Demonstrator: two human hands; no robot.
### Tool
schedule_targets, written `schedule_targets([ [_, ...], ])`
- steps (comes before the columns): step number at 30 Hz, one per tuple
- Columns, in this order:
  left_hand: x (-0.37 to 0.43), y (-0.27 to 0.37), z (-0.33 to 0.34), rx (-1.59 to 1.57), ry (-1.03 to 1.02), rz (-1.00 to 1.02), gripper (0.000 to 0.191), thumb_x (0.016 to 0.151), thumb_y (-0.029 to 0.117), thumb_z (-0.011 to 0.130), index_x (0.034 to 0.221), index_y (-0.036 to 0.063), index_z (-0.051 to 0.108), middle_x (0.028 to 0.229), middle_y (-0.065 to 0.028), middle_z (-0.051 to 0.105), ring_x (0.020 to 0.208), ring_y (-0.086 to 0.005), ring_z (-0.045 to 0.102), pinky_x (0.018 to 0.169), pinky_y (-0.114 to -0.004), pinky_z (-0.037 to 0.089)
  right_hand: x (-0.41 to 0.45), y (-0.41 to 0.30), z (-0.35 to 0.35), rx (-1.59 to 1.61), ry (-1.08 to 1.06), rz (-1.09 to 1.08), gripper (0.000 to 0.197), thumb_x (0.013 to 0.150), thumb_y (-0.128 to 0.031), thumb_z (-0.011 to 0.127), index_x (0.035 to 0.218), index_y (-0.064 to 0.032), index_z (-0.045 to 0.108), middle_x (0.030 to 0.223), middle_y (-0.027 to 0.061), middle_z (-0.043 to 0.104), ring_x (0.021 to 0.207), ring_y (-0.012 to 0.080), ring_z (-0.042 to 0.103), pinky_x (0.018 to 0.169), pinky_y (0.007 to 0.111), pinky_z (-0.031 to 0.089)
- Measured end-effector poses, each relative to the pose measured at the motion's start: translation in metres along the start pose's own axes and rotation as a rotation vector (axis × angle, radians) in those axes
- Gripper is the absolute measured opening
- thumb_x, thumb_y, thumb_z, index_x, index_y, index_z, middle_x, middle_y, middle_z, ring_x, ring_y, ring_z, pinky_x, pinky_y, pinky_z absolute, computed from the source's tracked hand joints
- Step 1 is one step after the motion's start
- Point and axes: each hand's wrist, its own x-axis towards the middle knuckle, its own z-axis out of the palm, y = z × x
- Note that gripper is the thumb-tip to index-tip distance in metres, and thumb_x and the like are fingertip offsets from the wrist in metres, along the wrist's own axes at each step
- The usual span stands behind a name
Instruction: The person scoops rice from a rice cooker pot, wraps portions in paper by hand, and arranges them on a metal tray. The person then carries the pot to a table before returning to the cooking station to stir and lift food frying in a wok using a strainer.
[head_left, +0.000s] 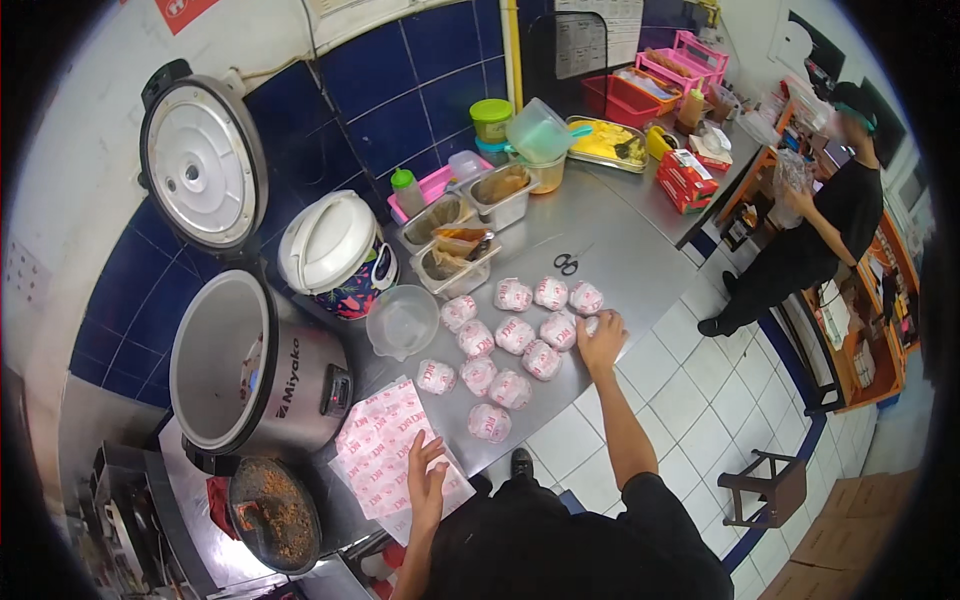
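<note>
My right hand (602, 339) is closed around a paper-wrapped ball (592, 325) at the table's right edge, beside several more wrapped balls (514, 335) printed in red on white. My left hand (427, 480) hovers over or rests on a stack of printed wrapping paper (379, 442), fingers apart and holding nothing; whether it touches the sheets I cannot tell. Left of the paper stands a Miyako rice cooker (304, 382) with its lid (202, 165) raised. A clear plastic bowl (403, 321) lies between the cooker and the balls. Black-handled scissors (566, 263) lie behind the balls.
A dark pan of crumbly brown food (276, 514) is at the lower left. Metal food containers (457, 262) and a floral insulated jug (341, 259) line the wall side. A co-worker (832, 202) stands at the right holding a clear plastic bag. A stool (772, 487) stands on the floor.
</note>
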Motion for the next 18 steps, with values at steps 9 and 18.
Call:
schedule_targets([
  [9,-0.001,0.104,-0.102,0.294,0.149,0.191,0.071,0.087,0.01,0.063,0.15,0.0051,0.031,0.132,-0.0162,0.057,0.118,-0.026,0.055,0.1,-0.04,0.044,-0.019,-0.017,0.02,-0.186,-0.25,-0.39,0.046,0.096,-0.023,0.043,0.133,0.0038,0.047,0.137,0.025,0.049,0.129,0.0429,0.041,0.11,0.054,0.027],
  [18,0.118,0.234,-0.283,0.849,0.283,0.434,0.019,0.092,0.011,0.058,0.101,-0.0019,0.069,0.085,-0.0171,0.071,0.083,-0.0286,0.071,0.079,-0.035,0.055,-0.007,-0.057,-0.012,-0.17,0.103,-0.452,0.043,0.102,-0.029,0.038,0.126,-0.0005,0.058,0.134,0.0227,0.053,0.125,0.0389,0.048,0.106,0.05,0.035],
])
